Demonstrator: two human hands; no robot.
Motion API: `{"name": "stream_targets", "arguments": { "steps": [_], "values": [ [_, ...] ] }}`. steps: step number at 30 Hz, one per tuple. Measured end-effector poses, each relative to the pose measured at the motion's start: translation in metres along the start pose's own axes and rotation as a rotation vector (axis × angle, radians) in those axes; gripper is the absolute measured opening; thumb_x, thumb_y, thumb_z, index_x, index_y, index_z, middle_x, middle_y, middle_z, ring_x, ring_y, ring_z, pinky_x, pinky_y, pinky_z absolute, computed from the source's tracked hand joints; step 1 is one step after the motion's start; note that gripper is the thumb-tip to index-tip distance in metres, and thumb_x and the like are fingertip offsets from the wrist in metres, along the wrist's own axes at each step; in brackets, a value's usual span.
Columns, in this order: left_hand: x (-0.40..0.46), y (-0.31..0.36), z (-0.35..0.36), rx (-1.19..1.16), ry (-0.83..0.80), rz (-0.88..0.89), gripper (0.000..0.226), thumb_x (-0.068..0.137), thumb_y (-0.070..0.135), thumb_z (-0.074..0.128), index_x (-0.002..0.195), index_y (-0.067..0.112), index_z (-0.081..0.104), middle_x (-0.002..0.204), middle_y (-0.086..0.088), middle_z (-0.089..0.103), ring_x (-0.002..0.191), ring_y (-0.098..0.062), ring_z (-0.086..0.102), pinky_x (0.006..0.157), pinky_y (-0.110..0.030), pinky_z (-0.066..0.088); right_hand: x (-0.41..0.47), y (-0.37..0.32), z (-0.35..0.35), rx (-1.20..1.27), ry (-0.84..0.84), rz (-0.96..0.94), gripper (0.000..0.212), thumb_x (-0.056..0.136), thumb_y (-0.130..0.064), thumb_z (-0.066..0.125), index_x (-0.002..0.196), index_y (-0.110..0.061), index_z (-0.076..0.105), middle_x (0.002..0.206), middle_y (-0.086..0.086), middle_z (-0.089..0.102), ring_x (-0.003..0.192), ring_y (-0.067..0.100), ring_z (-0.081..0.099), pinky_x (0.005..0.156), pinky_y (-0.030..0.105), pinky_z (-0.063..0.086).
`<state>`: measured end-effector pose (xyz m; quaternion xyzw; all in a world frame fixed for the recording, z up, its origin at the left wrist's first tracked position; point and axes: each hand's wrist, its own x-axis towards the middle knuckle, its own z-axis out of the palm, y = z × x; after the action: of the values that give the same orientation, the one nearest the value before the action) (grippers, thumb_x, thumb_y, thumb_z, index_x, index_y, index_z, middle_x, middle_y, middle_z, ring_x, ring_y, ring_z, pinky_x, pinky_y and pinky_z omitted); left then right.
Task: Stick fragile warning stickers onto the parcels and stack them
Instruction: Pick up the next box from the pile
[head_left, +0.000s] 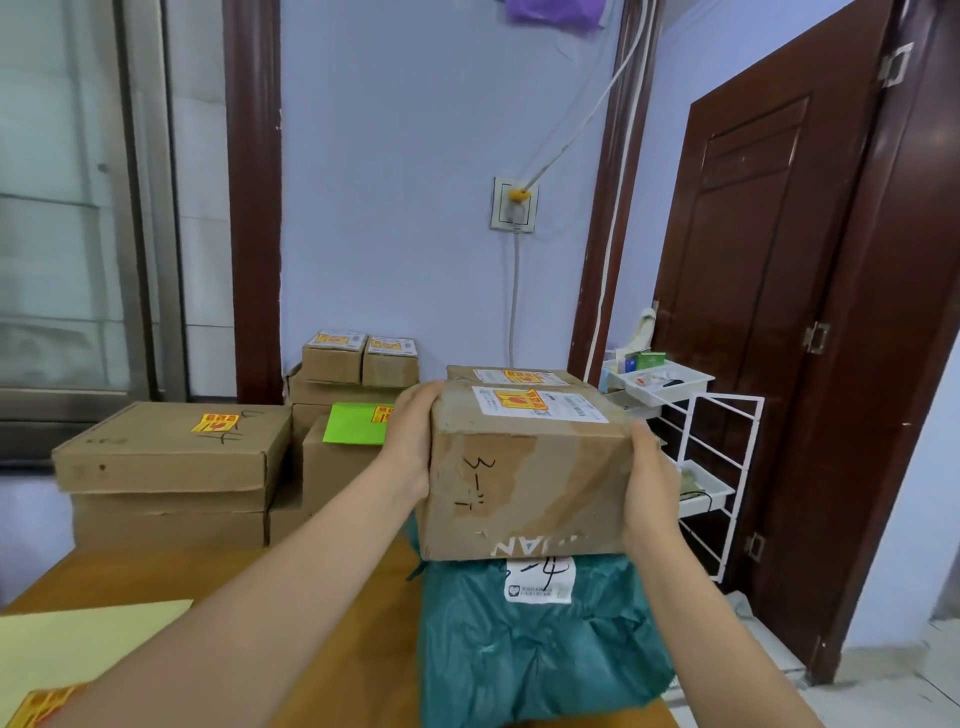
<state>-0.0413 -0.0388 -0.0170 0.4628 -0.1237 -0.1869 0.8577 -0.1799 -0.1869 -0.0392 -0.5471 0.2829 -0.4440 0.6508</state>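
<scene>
A brown cardboard parcel (524, 483) with a yellow-and-red fragile sticker (521, 401) on its white label is held between both hands. My left hand (413, 439) grips its left side, my right hand (649, 491) grips its right side. The box sits just above a teal plastic-wrapped parcel (530, 644) on the wooden table (358, 649). Behind it another stickered box (511, 375) shows its top. A yellow sheet of stickers (62, 660) lies at the lower left.
Stickered boxes are stacked at the left (171, 467) and at the back by the wall (358, 364), one with a green label (356, 423). A white wire rack (696, 457) with trays stands to the right, beside a dark wooden door (810, 312).
</scene>
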Motion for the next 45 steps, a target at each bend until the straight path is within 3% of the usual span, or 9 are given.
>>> {"name": "stream_targets", "arguments": {
  "steps": [6, 11, 14, 17, 22, 26, 32, 40, 45],
  "values": [
    [-0.029, 0.030, -0.025, 0.000, -0.047, 0.023, 0.047, 0.085, 0.037, 0.060, 0.126, 0.015, 0.058, 0.122, -0.016, 0.063, 0.094, -0.027, 0.063, 0.063, -0.032, 0.053, -0.035, -0.022, 0.012, -0.009, -0.045, -0.105, 0.036, 0.093, -0.051, 0.046, 0.111, -0.024, 0.063, 0.111, 0.000, 0.064, 0.106, 0.022, 0.057, 0.098, 0.047, 0.045],
    [-0.048, 0.057, -0.058, -0.007, -0.046, 0.016, 0.040, 0.087, 0.041, 0.058, 0.119, 0.017, 0.062, 0.111, -0.012, 0.068, 0.091, -0.027, 0.066, 0.066, -0.035, 0.054, -0.068, -0.025, 0.037, 0.019, -0.091, -0.121, 0.027, 0.084, -0.054, 0.051, 0.081, -0.033, 0.067, 0.095, -0.005, 0.068, 0.100, 0.022, 0.061, 0.097, 0.051, 0.046],
    [-0.060, 0.074, -0.080, -0.013, -0.018, 0.033, 0.037, 0.089, 0.039, 0.058, 0.118, 0.017, 0.061, 0.105, -0.011, 0.070, 0.083, -0.024, 0.067, 0.063, -0.033, 0.053, -0.085, -0.022, 0.055, 0.024, -0.134, -0.105, 0.040, 0.071, -0.062, 0.050, 0.086, -0.031, 0.070, 0.095, -0.004, 0.071, 0.098, 0.022, 0.063, 0.095, 0.052, 0.048],
    [-0.072, 0.089, -0.099, 0.010, 0.020, 0.045, 0.037, 0.088, 0.040, 0.059, 0.116, 0.017, 0.063, 0.108, -0.011, 0.069, 0.084, -0.024, 0.067, 0.066, -0.034, 0.053, -0.100, -0.018, 0.072, 0.044, -0.172, -0.109, 0.033, 0.083, -0.052, 0.051, 0.090, -0.026, 0.069, 0.095, -0.004, 0.071, 0.096, 0.020, 0.064, 0.094, 0.050, 0.049],
    [-0.089, 0.111, -0.123, 0.027, 0.069, 0.059, 0.034, 0.090, 0.044, 0.055, 0.112, 0.020, 0.066, 0.088, -0.005, 0.073, 0.075, -0.021, 0.067, 0.064, -0.032, 0.051, -0.122, -0.018, 0.093, 0.088, -0.241, -0.081, 0.022, 0.092, -0.045, 0.050, 0.088, -0.030, 0.066, 0.097, -0.010, 0.069, 0.099, 0.014, 0.061, 0.091, 0.038, 0.048],
    [-0.103, 0.126, -0.131, 0.023, 0.099, 0.081, 0.027, 0.092, 0.043, 0.052, 0.092, 0.021, 0.066, 0.068, -0.001, 0.072, 0.067, -0.018, 0.064, 0.061, -0.031, 0.047, -0.137, -0.024, 0.104, 0.089, -0.302, -0.081, 0.021, 0.094, -0.045, 0.048, 0.089, -0.032, 0.063, 0.096, -0.012, 0.067, 0.095, 0.009, 0.059, 0.083, 0.032, 0.045],
    [-0.120, 0.147, -0.137, 0.061, 0.134, 0.148, 0.024, 0.091, 0.042, 0.054, 0.087, 0.024, 0.068, 0.078, -0.002, 0.072, 0.068, -0.017, 0.067, 0.061, -0.031, 0.050, -0.150, -0.038, 0.117, 0.054, -0.336, -0.108, 0.022, 0.095, -0.046, 0.047, 0.083, -0.034, 0.062, 0.095, -0.013, 0.066, 0.095, 0.010, 0.059, 0.085, 0.033, 0.045],
    [-0.134, 0.168, -0.140, 0.066, 0.142, 0.161, 0.028, 0.092, 0.045, 0.051, 0.095, 0.022, 0.068, 0.072, -0.001, 0.073, 0.056, -0.016, 0.068, 0.055, -0.028, 0.049, -0.160, -0.049, 0.126, 0.033, -0.392, -0.137, 0.018, 0.095, -0.050, 0.043, 0.091, -0.038, 0.056, 0.092, -0.020, 0.058, 0.098, 0.012, 0.055, 0.092, 0.037, 0.043],
    [-0.136, 0.168, -0.139, 0.085, 0.159, 0.158, 0.029, 0.091, 0.046, 0.052, 0.096, 0.022, 0.068, 0.070, -0.002, 0.072, 0.065, -0.019, 0.066, 0.057, -0.030, 0.047, -0.157, -0.048, 0.129, -0.003, -0.390, -0.124, 0.022, 0.095, -0.052, 0.042, 0.084, -0.038, 0.055, 0.093, -0.019, 0.058, 0.102, 0.016, 0.055, 0.100, 0.043, 0.042]
  ]
}}
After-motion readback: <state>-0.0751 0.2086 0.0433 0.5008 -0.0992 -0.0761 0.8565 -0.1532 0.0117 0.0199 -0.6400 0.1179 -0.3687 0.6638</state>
